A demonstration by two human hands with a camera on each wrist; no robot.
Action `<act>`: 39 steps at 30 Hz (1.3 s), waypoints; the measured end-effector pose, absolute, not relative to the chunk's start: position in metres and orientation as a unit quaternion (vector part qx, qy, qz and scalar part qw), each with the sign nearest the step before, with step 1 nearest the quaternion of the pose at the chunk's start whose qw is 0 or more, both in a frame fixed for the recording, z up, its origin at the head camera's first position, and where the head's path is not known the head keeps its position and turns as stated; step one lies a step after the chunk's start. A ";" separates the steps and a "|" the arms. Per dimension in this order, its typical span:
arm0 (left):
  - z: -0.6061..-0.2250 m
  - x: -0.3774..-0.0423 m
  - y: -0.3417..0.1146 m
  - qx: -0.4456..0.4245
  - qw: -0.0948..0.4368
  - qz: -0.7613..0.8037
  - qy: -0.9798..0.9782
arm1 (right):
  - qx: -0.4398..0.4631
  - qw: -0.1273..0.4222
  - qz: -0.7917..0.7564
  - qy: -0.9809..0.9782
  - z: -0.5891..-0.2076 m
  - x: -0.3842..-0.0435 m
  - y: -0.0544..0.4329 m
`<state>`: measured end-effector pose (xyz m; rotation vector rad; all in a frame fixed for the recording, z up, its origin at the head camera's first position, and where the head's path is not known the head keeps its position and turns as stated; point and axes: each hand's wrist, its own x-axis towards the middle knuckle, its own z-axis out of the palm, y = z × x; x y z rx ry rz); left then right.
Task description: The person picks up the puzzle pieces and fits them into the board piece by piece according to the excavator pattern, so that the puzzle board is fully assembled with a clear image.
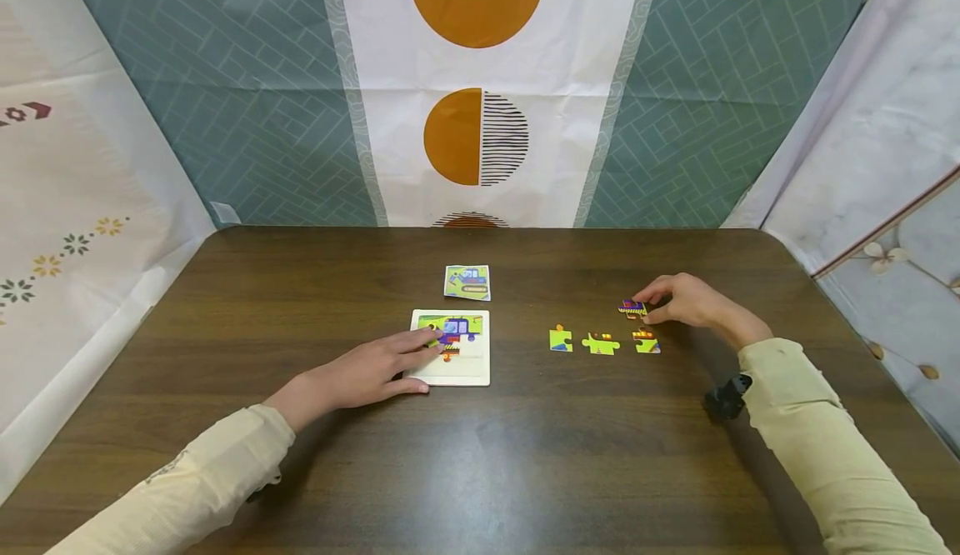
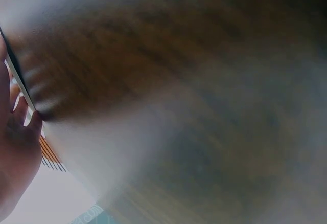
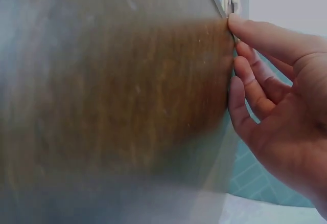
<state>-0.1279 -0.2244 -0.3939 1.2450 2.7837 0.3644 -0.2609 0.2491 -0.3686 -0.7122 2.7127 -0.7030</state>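
My left hand (image 1: pixel 378 367) rests with its fingers stretched over the left side of a white puzzle tray (image 1: pixel 450 377). Inside the tray, joined puzzle pieces (image 1: pixel 459 327) show part of a purple and orange digger on green; the fingertips cover some of them. At the right, the thumb and fingers of my right hand (image 1: pixel 686 301) pinch the edge of a purple and orange puzzle piece (image 1: pixel 632 308) low at the tabletop. In the right wrist view that hand (image 3: pixel 276 86) has its fingertips at the table surface, and the piece is mostly hidden there.
Three loose green puzzle pieces lie in a row between tray and right hand: a left one (image 1: pixel 560 340), a middle one (image 1: pixel 602 344) and a right one (image 1: pixel 646 342) just below the pinched piece. A digger picture card (image 1: pixel 467 282) lies behind the tray on the brown table (image 1: pixel 337 280).
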 end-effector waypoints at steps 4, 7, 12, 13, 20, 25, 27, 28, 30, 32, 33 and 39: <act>-0.393 -0.127 -0.224 0.399 0.039 0.120 0.908 | -0.232 0.132 -0.232 0.935 -0.365 -0.261 0.250; -0.394 -0.127 -0.224 0.398 0.039 0.122 0.908 | -0.225 0.140 -0.232 0.936 -0.363 -0.259 0.249; -0.394 -0.127 -0.224 0.400 0.034 0.124 0.907 | -0.215 0.134 -0.241 0.937 -0.362 -0.256 0.245; -0.394 -0.127 -0.224 0.400 0.035 0.125 0.907 | -0.214 0.131 -0.243 0.937 -0.362 -0.255 0.244; -0.393 -0.126 -0.223 0.399 0.038 0.126 0.908 | -0.234 0.106 -0.245 0.935 -0.354 -0.247 0.231; -0.392 -0.126 -0.223 0.394 0.039 0.122 0.910 | -0.246 0.104 -0.252 0.930 -0.352 -0.242 0.218; -0.392 -0.126 -0.222 0.394 0.039 0.122 0.910 | -0.255 0.102 -0.253 0.928 -0.352 -0.241 0.213; -0.392 -0.126 -0.222 0.394 0.039 0.121 0.910 | -0.262 0.102 -0.250 0.927 -0.352 -0.240 0.210; -0.393 -0.126 -0.222 0.395 0.039 0.120 0.910 | -0.273 0.100 -0.248 0.924 -0.351 -0.239 0.205; -0.393 -0.126 -0.222 0.395 0.039 0.118 0.910 | -0.283 0.099 -0.244 0.922 -0.350 -0.237 0.199; -0.393 -0.126 -0.222 0.395 0.039 0.118 0.910 | -0.286 0.098 -0.244 0.921 -0.349 -0.236 0.196; -0.392 -0.125 -0.222 0.389 0.042 0.120 0.912 | -0.310 0.088 -0.239 0.916 -0.346 -0.230 0.178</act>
